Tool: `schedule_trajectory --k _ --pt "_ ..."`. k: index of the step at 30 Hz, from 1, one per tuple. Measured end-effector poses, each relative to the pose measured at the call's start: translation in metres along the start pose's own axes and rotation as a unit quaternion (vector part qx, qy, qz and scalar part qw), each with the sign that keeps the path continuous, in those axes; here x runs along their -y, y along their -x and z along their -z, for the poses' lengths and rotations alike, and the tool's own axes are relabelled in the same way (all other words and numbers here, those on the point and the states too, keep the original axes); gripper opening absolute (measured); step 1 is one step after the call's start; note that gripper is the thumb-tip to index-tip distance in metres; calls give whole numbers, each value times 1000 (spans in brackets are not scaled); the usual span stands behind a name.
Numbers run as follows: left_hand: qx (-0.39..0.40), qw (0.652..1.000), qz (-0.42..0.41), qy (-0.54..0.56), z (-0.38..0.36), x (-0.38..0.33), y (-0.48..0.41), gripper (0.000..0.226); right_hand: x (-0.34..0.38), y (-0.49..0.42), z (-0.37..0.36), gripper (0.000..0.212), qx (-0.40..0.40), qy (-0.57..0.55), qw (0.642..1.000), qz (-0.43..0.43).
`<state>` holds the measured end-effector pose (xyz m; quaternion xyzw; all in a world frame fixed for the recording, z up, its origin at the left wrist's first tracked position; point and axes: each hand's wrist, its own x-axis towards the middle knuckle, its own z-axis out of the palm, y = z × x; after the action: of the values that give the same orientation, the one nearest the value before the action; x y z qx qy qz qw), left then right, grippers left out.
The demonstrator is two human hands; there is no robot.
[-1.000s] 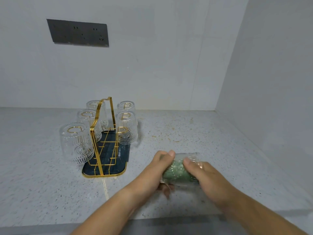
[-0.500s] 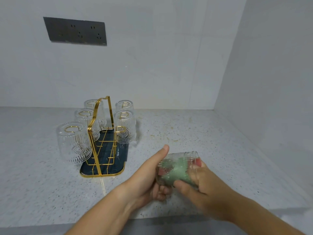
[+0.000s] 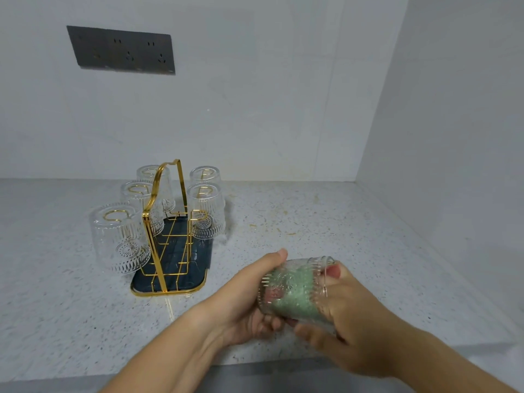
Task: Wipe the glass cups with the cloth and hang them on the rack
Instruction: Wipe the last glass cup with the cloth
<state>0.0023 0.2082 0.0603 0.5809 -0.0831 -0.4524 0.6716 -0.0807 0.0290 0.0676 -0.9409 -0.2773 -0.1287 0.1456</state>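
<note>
I see one ribbed glass cup lying sideways, green cloth stuffed inside it. Five more cups hang upside down on the gold rack.

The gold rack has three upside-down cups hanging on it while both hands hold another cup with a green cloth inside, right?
No: the head view shows five hanging cups on the gold rack, not three. The left hand and right hand do hold another cup with the green cloth inside.
</note>
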Motion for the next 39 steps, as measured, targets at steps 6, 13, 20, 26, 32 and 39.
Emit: schedule_trajectory --k 6,13,20,26,32,39 --pt "17 987 -158 -32 7 15 -7 60 3 -5 9 43 -69 -450 857 -241" --pt "-85 972 -220 -3 -3 19 -8 48 12 -12 7 50 -40 -476 835 -272" --pt "-91 976 -141 141 2 12 -8 51 1 -11 3 37 -191 -499 797 -283" --pt "-149 968 -157 129 6 10 -10 78 0 -2 -10 84 -247 -533 775 -231" --pt "-155 965 -176 114 0 11 -8 73 3 1 -1 50 -212 -499 812 -215" --pt "-137 965 -213 69 -11 7 -5 68 8 -12 4 15 -280 -366 850 -254"
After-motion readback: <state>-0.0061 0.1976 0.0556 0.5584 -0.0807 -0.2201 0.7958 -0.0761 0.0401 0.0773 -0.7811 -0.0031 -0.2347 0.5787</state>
